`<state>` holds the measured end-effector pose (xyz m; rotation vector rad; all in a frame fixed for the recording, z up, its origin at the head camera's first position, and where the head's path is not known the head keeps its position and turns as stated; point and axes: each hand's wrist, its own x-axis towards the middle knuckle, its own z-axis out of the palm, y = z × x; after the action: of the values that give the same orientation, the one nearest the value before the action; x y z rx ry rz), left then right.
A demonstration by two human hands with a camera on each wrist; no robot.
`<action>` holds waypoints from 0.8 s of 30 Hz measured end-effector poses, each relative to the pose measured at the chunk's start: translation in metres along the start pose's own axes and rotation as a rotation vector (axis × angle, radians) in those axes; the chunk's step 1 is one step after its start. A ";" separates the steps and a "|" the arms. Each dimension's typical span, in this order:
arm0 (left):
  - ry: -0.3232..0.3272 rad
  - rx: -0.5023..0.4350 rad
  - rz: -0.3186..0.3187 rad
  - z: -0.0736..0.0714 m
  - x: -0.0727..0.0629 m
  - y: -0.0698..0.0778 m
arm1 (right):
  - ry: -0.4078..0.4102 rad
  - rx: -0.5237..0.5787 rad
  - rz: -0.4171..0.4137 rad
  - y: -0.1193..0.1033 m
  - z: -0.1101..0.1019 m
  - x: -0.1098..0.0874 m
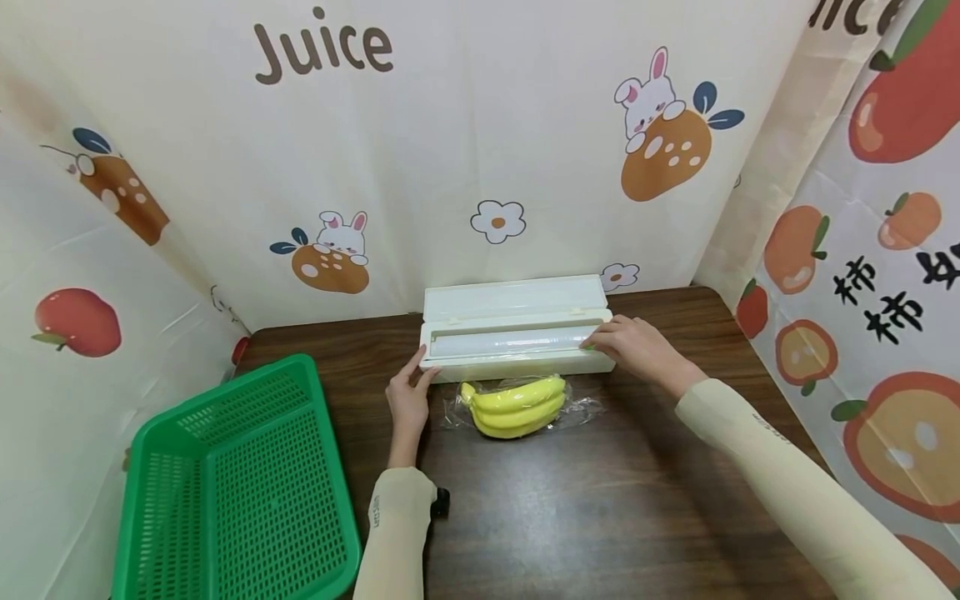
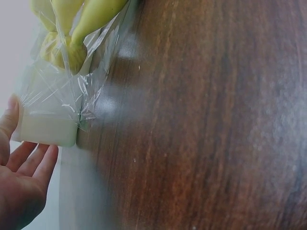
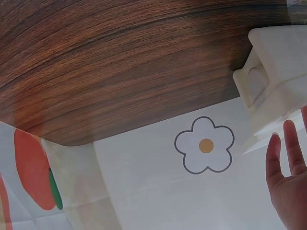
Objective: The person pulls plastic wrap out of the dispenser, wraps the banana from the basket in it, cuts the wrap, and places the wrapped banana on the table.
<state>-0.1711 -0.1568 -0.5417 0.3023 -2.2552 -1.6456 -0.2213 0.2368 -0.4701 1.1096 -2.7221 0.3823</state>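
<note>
A white cling film dispenser point(image 1: 517, 367) lies at the back of the table with its lid point(image 1: 517, 300) raised and a film roll point(image 1: 517, 341) inside. My left hand point(image 1: 408, 402) holds its left end, thumb on the top and fingers at the end wall, as the left wrist view shows. At the right end, my right hand point(image 1: 637, 352) has its thumb and index finger together at a small green slide cutter point(image 1: 589, 347), mostly covered by the fingertips. In front of the dispenser, a bunch of yellow bananas point(image 1: 516, 408) lies in clear cling film point(image 1: 581, 412).
A green plastic basket point(image 1: 341, 492) stands at the left of the dark wooden table point(image 1: 570, 517). Printed cloth point(image 1: 442, 142) hangs right behind the table and along both sides. A small red object point(image 1: 240, 350) shows at the back left corner.
</note>
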 end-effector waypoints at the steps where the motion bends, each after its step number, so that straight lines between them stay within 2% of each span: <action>1: 0.000 -0.001 -0.001 0.000 0.000 0.000 | 0.001 0.003 -0.003 0.000 0.000 0.000; 24: 0.002 -0.021 0.011 0.000 0.001 0.002 | 0.056 0.003 -0.028 0.009 -0.002 -0.009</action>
<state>-0.1717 -0.1562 -0.5401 0.2857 -2.2328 -1.6609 -0.2214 0.2496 -0.4722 1.1194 -2.6556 0.4073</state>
